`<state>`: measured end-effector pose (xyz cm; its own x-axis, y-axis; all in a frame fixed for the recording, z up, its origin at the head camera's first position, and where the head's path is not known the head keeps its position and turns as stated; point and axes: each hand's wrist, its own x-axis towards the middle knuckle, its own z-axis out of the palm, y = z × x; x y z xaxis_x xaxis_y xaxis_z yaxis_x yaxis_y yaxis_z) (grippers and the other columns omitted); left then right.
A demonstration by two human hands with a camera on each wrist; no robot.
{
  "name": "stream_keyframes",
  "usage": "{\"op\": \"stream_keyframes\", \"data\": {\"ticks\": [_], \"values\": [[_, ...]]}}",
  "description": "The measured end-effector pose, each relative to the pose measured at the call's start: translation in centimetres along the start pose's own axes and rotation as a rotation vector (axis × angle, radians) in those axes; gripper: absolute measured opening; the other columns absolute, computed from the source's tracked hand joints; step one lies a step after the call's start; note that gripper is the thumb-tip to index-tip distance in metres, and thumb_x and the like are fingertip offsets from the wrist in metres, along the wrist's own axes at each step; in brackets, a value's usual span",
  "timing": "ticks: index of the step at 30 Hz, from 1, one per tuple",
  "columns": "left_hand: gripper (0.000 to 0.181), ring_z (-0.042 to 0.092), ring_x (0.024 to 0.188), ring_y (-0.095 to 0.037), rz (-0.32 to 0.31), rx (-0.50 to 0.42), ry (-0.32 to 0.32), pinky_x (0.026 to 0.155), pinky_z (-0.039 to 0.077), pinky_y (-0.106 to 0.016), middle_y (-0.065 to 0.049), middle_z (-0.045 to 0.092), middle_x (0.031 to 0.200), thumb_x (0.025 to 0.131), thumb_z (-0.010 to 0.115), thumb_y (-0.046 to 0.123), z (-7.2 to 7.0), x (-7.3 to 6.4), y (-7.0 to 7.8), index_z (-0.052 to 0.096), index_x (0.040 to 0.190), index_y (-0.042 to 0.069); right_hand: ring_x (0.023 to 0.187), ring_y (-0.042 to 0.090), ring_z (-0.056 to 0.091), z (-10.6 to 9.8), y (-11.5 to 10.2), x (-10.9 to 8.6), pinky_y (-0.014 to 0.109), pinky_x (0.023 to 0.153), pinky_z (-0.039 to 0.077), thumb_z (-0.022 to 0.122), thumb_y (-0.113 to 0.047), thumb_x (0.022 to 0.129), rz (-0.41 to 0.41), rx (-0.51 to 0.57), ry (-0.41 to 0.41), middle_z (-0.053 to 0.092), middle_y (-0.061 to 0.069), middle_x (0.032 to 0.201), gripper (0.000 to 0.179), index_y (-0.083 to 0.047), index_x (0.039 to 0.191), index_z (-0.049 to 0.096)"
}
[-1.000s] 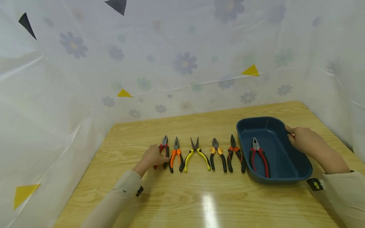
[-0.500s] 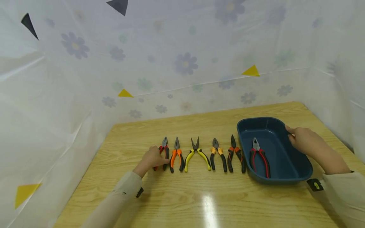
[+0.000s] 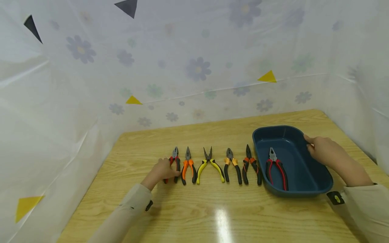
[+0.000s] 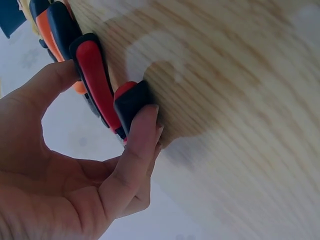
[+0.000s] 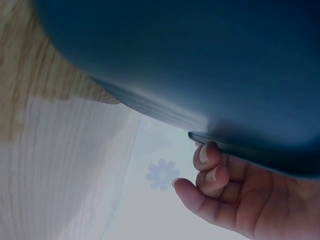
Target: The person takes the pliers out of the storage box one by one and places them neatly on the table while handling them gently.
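Note:
My left hand holds a pair of red-and-black combination pliers at the left end of a row. In the left wrist view, the thumb presses one handle and the fingertips the other, so the pliers sit between them on the table. Just right lie orange-and-black long-nose pliers, then yellow-and-black long-nose pliers with spread jaws. At the right, my right hand grips the rim of a dark blue tub. The right wrist view shows its curled fingers under that rim.
Another red-and-black pair of pliers lies inside the tub. Yellow-orange-and-black pliers and dark orange-and-black long-nose pliers lie left of it. A flower-patterned plastic sheet stands behind the wooden table.
My left hand and the red-and-black pliers in it have shifted very slightly toward me. The right hand keeps its grip on the tub, which stays in place.

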<state>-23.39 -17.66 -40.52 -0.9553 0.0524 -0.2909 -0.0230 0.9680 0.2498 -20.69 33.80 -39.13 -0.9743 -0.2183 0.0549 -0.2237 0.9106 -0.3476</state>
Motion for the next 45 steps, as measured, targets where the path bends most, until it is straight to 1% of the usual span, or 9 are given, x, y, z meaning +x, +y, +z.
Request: {"op": "stream_keyframes", "data": {"ticks": [3, 8, 11, 15, 18, 25, 33, 40, 45], "values": [[0.061, 0.055, 0.082, -0.031, -0.003, -0.003, -0.026, 0.070, 0.050, -0.042, -0.036, 0.046, 0.124, 0.082, 0.075, 0.039, -0.3, -0.1, 0.0, 0.055, 0.112, -0.010, 0.039, 0.010, 0.027, -0.1, 0.0, 0.1, 0.027, 0.043, 0.029, 0.045, -0.001, 0.094, 0.004, -0.001, -0.004, 0.034, -0.003, 0.045, 0.045, 0.025, 0.130, 0.036], [0.039, 0.054, 0.075, -0.026, -0.003, -0.001, -0.065, 0.062, 0.048, -0.036, -0.032, 0.049, 0.121, 0.084, 0.073, 0.037, -0.9, -0.4, 0.3, 0.056, 0.083, 0.002, 0.039, 0.010, 0.028, -0.1, -0.1, 0.2, 0.027, 0.043, 0.029, 0.046, -0.001, 0.094, 0.008, -0.001, -0.009, 0.034, -0.002, 0.045, 0.046, 0.025, 0.131, 0.036], [0.037, 0.057, 0.077, -0.030, 0.006, 0.021, -0.067, 0.062, 0.050, -0.038, -0.032, 0.050, 0.121, 0.086, 0.071, 0.035, -1.4, -0.7, 0.7, 0.056, 0.076, 0.002, 0.039, 0.010, 0.028, -0.1, -0.1, 0.2, 0.027, 0.043, 0.029, 0.046, -0.001, 0.095, 0.009, 0.004, -0.016, 0.034, -0.003, 0.046, 0.046, 0.025, 0.131, 0.035], [0.039, 0.051, 0.112, -0.046, 0.047, 0.071, -0.034, 0.085, 0.049, -0.048, -0.036, 0.044, 0.132, 0.091, 0.067, 0.032, -2.1, -1.1, 1.9, 0.062, 0.092, -0.007, 0.040, 0.010, 0.028, -0.1, 0.1, 0.1, 0.027, 0.043, 0.029, 0.045, -0.001, 0.095, 0.001, 0.006, -0.023, 0.034, -0.003, 0.046, 0.046, 0.025, 0.131, 0.035], [0.045, 0.047, 0.118, -0.047, 0.085, 0.127, 0.009, 0.089, 0.047, -0.050, -0.034, 0.046, 0.130, 0.091, 0.067, 0.032, -2.5, -1.4, 3.3, 0.061, 0.106, -0.010, 0.040, 0.010, 0.028, 0.0, 0.1, 0.2, 0.026, 0.043, 0.029, 0.045, -0.001, 0.095, -0.011, 0.007, -0.021, 0.034, -0.002, 0.046, 0.046, 0.026, 0.131, 0.035], [0.050, 0.050, 0.109, -0.038, 0.175, 0.235, 0.100, 0.081, 0.050, -0.042, -0.025, 0.050, 0.118, 0.092, 0.065, 0.040, -2.7, -2.0, 8.9, 0.058, 0.109, -0.006, 0.040, 0.010, 0.028, 0.1, 0.3, 0.4, 0.026, 0.043, 0.028, 0.046, -0.001, 0.095, -0.029, -0.005, -0.009, 0.034, -0.003, 0.046, 0.045, 0.026, 0.129, 0.035], [0.048, 0.049, 0.093, -0.024, 0.357, 0.390, 0.259, 0.062, 0.045, -0.024, -0.014, 0.052, 0.103, 0.097, 0.051, 0.049, -0.3, -2.3, 17.0, 0.059, 0.101, 0.002, 0.041, 0.010, 0.027, 0.4, 0.9, 0.2, 0.024, 0.044, 0.026, 0.047, 0.001, 0.094, -0.056, -0.018, 0.000, 0.032, -0.004, 0.046, 0.044, 0.028, 0.128, 0.036], [0.045, 0.048, 0.088, -0.015, 0.529, 0.592, 0.450, 0.089, 0.041, -0.026, -0.002, 0.055, 0.093, 0.100, 0.040, 0.051, 2.0, -3.3, 22.9, 0.062, 0.093, 0.012, 0.040, 0.010, 0.027, 0.6, 1.0, 0.2, 0.024, 0.044, 0.026, 0.047, 0.001, 0.094, -0.070, -0.027, 0.003, 0.032, -0.004, 0.046, 0.045, 0.029, 0.127, 0.036], [0.042, 0.037, 0.078, -0.011, 0.611, 0.647, 0.561, 0.078, 0.036, -0.022, 0.004, 0.048, 0.083, 0.101, 0.036, 0.050, 3.5, -3.9, 25.7, 0.057, 0.083, 0.019, 0.041, 0.009, 0.026, 0.7, 1.2, 0.2, 0.024, 0.043, 0.025, 0.048, 0.001, 0.093, -0.079, -0.028, 0.012, 0.031, -0.004, 0.046, 0.044, 0.029, 0.125, 0.037]]}}
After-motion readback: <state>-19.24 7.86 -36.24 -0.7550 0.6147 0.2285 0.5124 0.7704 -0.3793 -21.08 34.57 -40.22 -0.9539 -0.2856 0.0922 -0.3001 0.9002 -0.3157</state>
